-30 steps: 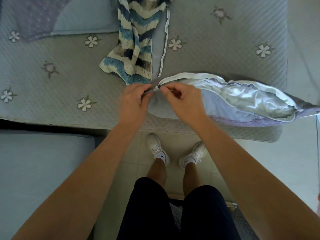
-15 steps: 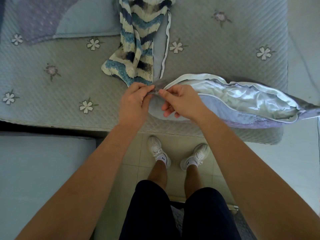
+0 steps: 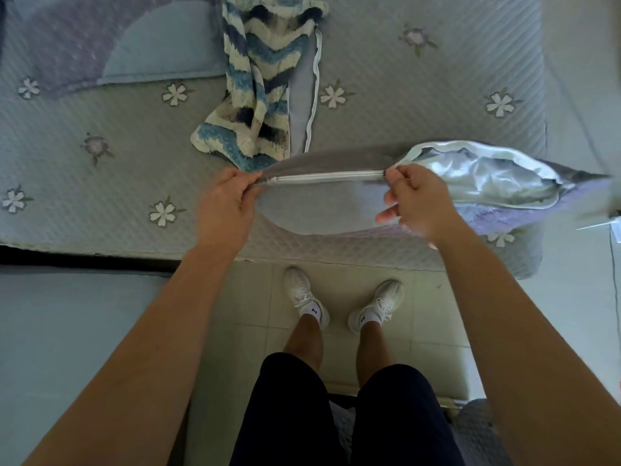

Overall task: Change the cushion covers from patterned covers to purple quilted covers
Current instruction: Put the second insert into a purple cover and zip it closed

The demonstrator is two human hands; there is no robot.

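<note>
A cushion in a purple quilted cover (image 3: 319,206) lies along the front edge of the bed. Its white zipper (image 3: 327,178) is closed on the left half. On the right half the cover gapes and the shiny white cushion insert (image 3: 477,176) shows. My left hand (image 3: 226,203) pinches the cover's left corner at the zipper's end. My right hand (image 3: 415,203) pinches the zipper pull at the middle of the seam. The removed patterned cover (image 3: 258,79), blue and cream zigzag, lies crumpled on the bed behind.
The bed has a grey quilted spread with flower motifs (image 3: 403,95). A purple and blue pillow (image 3: 111,45) lies at the back left. A pale flat surface (image 3: 67,331) sits low on the left. My feet stand on tiled floor (image 3: 339,304).
My right hand has slid right along the seam, away from my left hand, and the zipper has closed over the left half of the cover.
</note>
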